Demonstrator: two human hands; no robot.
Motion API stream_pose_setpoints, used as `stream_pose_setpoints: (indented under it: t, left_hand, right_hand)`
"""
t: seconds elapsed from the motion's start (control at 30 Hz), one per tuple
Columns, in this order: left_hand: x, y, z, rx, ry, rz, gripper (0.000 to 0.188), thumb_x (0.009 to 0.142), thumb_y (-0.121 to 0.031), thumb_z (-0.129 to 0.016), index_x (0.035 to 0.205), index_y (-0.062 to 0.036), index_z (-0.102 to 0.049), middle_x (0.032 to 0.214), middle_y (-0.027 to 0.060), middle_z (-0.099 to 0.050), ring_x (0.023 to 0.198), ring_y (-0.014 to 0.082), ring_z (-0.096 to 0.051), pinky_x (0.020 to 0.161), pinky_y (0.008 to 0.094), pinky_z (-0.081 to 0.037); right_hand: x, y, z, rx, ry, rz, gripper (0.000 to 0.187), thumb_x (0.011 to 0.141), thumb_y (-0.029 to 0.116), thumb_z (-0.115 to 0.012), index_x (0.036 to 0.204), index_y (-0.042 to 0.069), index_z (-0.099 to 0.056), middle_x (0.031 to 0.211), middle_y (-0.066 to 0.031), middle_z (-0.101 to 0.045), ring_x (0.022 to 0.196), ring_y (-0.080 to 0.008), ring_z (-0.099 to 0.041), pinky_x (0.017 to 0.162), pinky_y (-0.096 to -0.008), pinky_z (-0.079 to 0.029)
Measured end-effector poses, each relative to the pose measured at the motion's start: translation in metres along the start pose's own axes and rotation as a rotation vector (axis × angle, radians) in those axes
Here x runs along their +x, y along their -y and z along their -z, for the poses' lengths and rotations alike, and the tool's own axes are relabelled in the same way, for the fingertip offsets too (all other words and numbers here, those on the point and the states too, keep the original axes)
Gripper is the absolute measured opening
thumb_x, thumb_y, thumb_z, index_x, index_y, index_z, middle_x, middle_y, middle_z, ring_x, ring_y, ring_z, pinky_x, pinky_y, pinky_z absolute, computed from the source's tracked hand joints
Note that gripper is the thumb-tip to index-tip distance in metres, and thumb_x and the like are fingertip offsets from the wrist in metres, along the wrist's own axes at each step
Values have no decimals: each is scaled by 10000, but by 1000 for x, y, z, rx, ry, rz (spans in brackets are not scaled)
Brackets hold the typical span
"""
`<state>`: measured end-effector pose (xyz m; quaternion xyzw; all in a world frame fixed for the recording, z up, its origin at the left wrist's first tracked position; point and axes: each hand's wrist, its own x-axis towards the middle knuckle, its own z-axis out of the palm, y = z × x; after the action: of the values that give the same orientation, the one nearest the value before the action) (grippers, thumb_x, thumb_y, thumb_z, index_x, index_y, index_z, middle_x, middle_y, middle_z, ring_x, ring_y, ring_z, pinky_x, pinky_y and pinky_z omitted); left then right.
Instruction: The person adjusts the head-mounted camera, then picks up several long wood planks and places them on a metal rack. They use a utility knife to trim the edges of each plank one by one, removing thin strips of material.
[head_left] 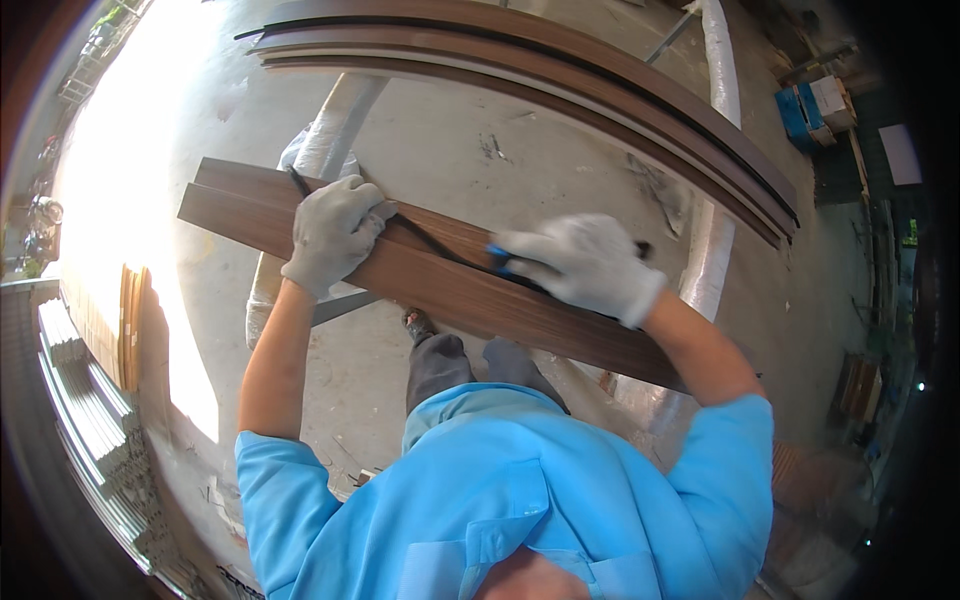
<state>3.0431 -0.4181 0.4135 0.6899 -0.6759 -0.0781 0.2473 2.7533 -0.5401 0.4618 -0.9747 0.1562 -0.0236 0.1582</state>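
A long brown wood-grain plank (430, 290) with a lengthwise groove lies across in front of me. A thin black strip (428, 240) runs along that groove. Over the plank's left part, my left hand (338, 232), in a pale work glove, is closed on the strip, whose end sticks up past the fingers. My right hand (588, 262), gloved too and smeared by motion, is closed on a small blue-tipped tool (497, 256) at the strip. A dark end shows behind that hand; the tool's exact kind cannot be made out.
Plastic-wrapped supports (335, 125) stand under the plank, another wrapped bar (712, 250) on the right. Beyond lie several long brown profiles (530, 60). Metal lengths (85, 390) are stacked at left, near wooden boards (130, 325). Blue and white boxes (805, 115) stand far right.
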Motion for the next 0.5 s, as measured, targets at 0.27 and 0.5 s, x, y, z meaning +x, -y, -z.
stream_pose_setpoints:
  t: [0.27,0.5]
  left_hand:
    - [8,-5,14,32,148,-60,222,885,-307,-668,836,-90,-659,833,97,-642,794,320,-647,719,439,-504]
    - [60,121,103,-298,584,-129,487,693,-412,-836,954,-61,-624,794,95,-645,736,249,-631,683,372,-504]
  right_hand:
    - [33,22,-12,80,-68,-68,265,905,337,-650,1133,211,-699,744,-87,-671,694,-286,-666,642,-415,-514]
    - [55,38,-9,120,-5,-228,289,904,303,-654,1162,183,-699,927,-98,-729,852,-276,-691,772,-391,-530]
